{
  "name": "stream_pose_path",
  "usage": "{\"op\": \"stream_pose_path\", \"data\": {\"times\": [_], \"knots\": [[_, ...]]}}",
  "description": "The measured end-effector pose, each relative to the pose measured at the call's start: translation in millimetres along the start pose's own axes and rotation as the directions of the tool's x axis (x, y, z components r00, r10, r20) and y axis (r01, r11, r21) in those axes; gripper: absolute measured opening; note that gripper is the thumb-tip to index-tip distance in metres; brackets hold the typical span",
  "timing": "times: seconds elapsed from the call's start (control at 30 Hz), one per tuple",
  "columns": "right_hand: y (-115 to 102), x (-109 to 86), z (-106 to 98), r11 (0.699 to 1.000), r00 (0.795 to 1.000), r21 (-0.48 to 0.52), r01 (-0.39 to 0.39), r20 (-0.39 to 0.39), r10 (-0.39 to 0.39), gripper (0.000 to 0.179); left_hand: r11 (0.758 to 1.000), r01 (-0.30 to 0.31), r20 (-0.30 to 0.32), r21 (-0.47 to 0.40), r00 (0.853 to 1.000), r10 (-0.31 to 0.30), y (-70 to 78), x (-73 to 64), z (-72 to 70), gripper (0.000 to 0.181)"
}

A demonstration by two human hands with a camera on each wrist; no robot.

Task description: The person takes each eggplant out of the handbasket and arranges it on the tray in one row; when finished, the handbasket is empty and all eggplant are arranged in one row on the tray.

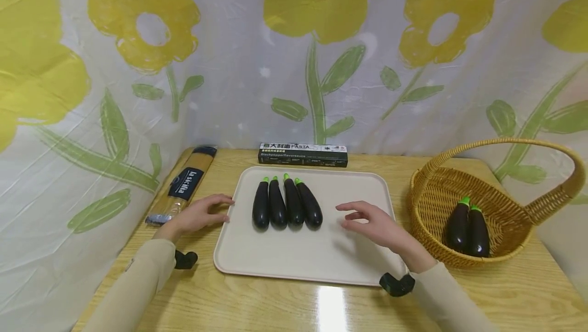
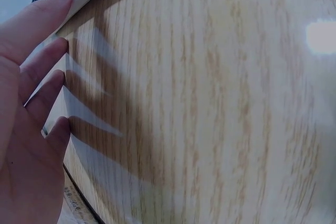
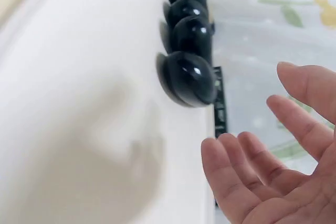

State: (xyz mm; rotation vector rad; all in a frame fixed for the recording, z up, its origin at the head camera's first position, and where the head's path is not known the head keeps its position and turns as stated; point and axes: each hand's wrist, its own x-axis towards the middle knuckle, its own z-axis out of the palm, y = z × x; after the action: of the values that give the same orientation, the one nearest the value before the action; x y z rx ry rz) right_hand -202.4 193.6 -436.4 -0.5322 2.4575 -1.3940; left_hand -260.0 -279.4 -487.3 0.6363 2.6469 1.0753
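Note:
Several dark eggplants (image 1: 286, 204) with green stems lie side by side on a white tray (image 1: 266, 255), left of its middle. At the tray's left edge is my left hand (image 1: 202, 213), fingers loosely extended and fingertips right at the rim; its palm and fingers (image 2: 44, 90) show over the wood in the left wrist view. Over the right part of the tray hovers my right hand (image 1: 369, 224), fingers relaxed and apart, holding nothing. The right wrist view has that hand (image 3: 278, 166) beside the row of eggplants (image 3: 189, 77), with a gap between.
A wicker basket (image 1: 418, 230) with a tall handle stands right of the tray, two eggplants (image 1: 468, 230) inside. A pasta pack (image 1: 186, 181) lies at the left, a pasta box (image 1: 303, 155) behind the tray. A flowered cloth (image 1: 229, 67) hangs behind the wooden table (image 1: 197, 296).

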Motion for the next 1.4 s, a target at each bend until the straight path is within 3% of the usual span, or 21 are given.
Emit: {"op": "stream_pose_path", "data": {"times": [0.3, 0.47, 0.6, 0.8, 0.93, 1.07, 1.2, 1.4], "knots": [[-8, -68.1, -44, 0.990, 0.996, -0.136, 0.019, -0.089, -0.031, 0.037, 1.000, 0.008, 0.000, -0.002, 1.000, -0.008, 0.4, -3.2, -1.7, 0.043], [-10, -92.3, -71, 0.971, 0.989, -0.235, -0.034, -0.148, -0.001, 0.039, 1.000, 0.003, 0.003, -0.004, 1.000, -0.003, -0.9, -3.7, -2.2, 0.043], [-7, -103.7, -97, 0.961, 0.985, -0.257, -0.101, -0.160, 0.061, 0.046, 1.000, 0.003, 0.005, -0.010, 1.000, -0.003, -0.1, -3.3, -2.7, 0.043], [14, -108.1, -136, 0.920, 0.970, -0.340, -0.197, -0.205, 0.131, 0.056, 1.000, 0.008, 0.008, -0.008, 1.000, -0.008, 1.6, -2.6, -2.8, 0.043], [32, -106.8, -161, 0.914, 0.961, -0.323, -0.245, -0.210, 0.183, 0.062, 1.000, 0.006, 0.014, -0.010, 1.000, -0.006, 1.8, -1.8, -2.5, 0.044], [49, -100.9, -182, 0.923, 0.951, -0.266, -0.278, -0.213, 0.225, 0.068, 1.000, 0.011, 0.011, -0.016, 1.000, -0.011, 1.9, -1.7, -2.2, 0.044], [67, -93.1, -195, 0.928, 0.926, -0.144, -0.343, -0.217, 0.308, 0.076, 1.000, 0.004, 0.005, -0.013, 1.000, -0.004, -0.2, -1.7, -1.3, 0.044], [89, -84.3, -204, 0.903, 0.885, -0.038, -0.429, -0.217, 0.411, 0.075, 1.000, 0.001, 0.007, -0.015, 1.000, -0.001, -4.0, -1.3, 0.1, 0.044]]}}
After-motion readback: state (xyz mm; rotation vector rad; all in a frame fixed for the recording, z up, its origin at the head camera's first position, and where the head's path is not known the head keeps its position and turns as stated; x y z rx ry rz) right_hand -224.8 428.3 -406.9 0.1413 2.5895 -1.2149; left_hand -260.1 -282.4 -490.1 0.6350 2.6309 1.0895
